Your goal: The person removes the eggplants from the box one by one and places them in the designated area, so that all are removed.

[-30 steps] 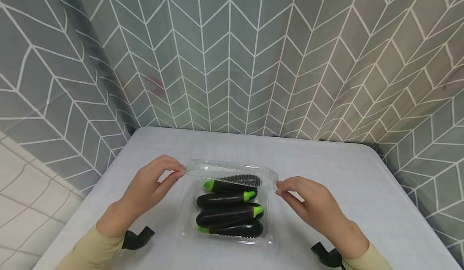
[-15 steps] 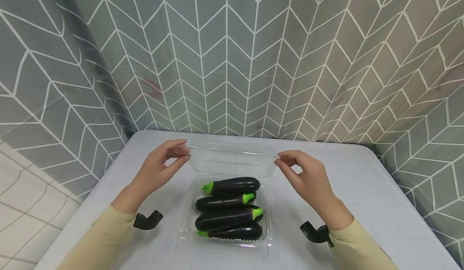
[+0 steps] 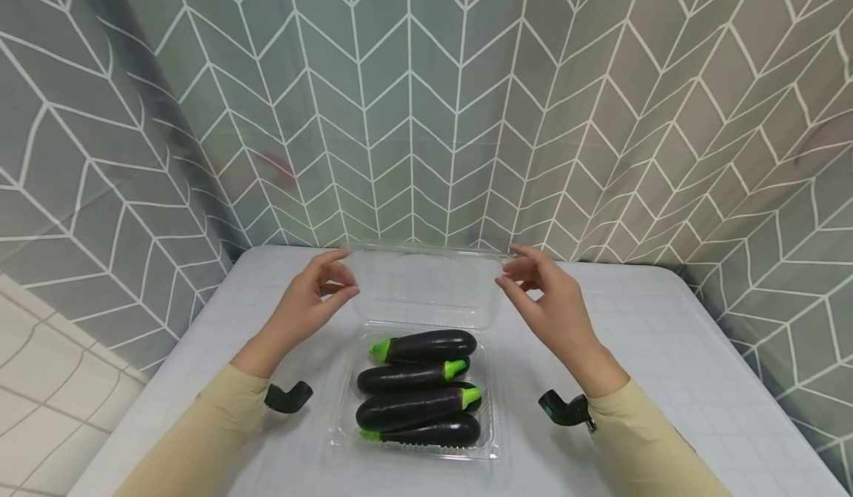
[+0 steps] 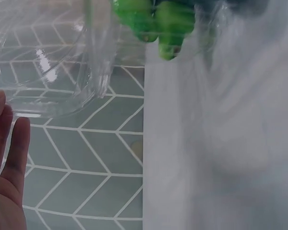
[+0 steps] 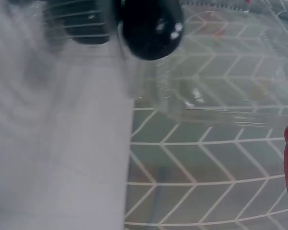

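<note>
A clear plastic clamshell container (image 3: 490,449) lies on the table with several dark eggplants (image 3: 413,406) in it, their green stem ends pointing to both sides. Its hinged lid (image 3: 426,286) stands raised at the far side. My left hand (image 3: 303,304) holds the lid's left edge near the upper corner between thumb and fingers. On the opposite edge, my right hand (image 3: 549,304) does the same. The left wrist view has green stems (image 4: 172,28) beside the raised lid (image 4: 38,62); rounded eggplant ends (image 5: 152,28) show in the right wrist view.
A white cloth covers the table (image 3: 600,334). Behind it hangs a grey curtain (image 3: 433,112) with white chevron lines, and patterned fabric closes in both sides. Black curved pieces (image 3: 289,397) stick out by each wrist. Tiled floor (image 3: 40,378) shows at left.
Both hands have moved away from the body and swung the lid up and back from over the eggplants. The eggplants keep their places in the container.
</note>
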{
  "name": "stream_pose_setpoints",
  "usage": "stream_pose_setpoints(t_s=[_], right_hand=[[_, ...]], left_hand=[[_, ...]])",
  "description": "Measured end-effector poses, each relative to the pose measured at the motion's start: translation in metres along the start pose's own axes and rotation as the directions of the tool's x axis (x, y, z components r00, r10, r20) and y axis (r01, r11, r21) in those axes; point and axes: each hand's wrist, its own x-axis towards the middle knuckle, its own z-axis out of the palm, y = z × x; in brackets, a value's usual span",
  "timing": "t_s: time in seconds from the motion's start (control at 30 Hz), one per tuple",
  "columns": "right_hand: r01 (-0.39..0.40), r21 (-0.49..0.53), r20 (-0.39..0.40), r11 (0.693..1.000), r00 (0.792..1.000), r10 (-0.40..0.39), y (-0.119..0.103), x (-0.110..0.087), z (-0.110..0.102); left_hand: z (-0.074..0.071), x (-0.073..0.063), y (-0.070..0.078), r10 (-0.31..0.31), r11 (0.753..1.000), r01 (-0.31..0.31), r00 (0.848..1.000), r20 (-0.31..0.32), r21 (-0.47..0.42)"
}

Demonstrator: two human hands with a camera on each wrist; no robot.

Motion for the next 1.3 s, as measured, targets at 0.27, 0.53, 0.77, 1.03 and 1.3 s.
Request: stream_pose_setpoints(t_s=[0.27, 0.53, 0.77, 1.03, 1.3], right_hand=[[-0.201, 0.014, 0.079, 0.980, 0.977, 0.199, 0.022, -0.011, 0.018], [-0.267, 0.002, 0.183, 0.964, 0.948, 0.262, 0.038, -0.020, 0.028], [-0.378, 0.017, 0.339, 0.926, 0.873, 0.350, 0.045, -0.027, 0.039], [-0.468, 0.012, 0.386, 0.884, 0.818, 0.427, 0.048, -0.032, 0.052], [-0.495, 0.003, 0.421, 0.869, 0.789, 0.448, 0.051, -0.035, 0.057]], left_hand=[[0.012, 0.007, -0.006, -0.062, 0.997, 0.059, 0.997, -0.055, -0.044], [0.016, 0.017, 0.015, -0.169, 0.981, 0.161, 0.983, -0.072, -0.103], [0.021, 0.013, -0.014, -0.322, 0.935, 0.316, 0.947, -0.011, -0.161], [0.028, 0.007, -0.043, -0.428, 0.891, 0.437, 0.899, 0.091, -0.121], [0.032, 0.002, -0.047, -0.492, 0.869, 0.495, 0.861, 0.132, 0.009]])
